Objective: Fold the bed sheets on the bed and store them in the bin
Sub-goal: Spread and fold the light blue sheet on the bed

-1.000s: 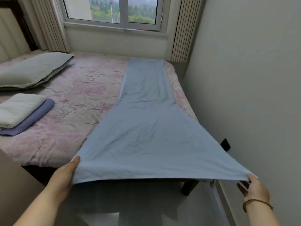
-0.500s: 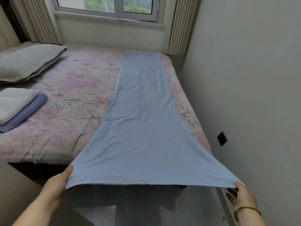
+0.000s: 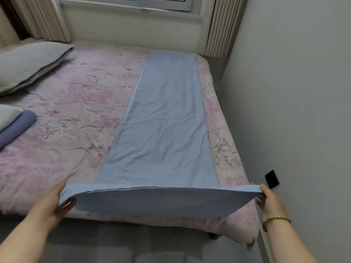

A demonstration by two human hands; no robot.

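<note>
Gripping the near end of the blue sheet (image 3: 167, 120) at the foot edge of the bed (image 3: 57, 168), with the left hand (image 3: 55, 202) pinched on one corner and the right hand (image 3: 269, 203) pinched on the other, both raised just above the cover. Lying otherwise as a long folded strip along the bed's right side, reaching the far edge under the window (image 3: 161, 6). Judged to be the end-to-end fold: best done by holding both corners level and taut, carrying them to the far corners, matching edges before letting go, then smoothing creases out toward the sides. Stacked at the bed's left edge, two folded sheets (image 3: 19, 128), white over purple, near a grey pillow (image 3: 28, 63). No bin in view, so nothing to tell of its contents.
</note>
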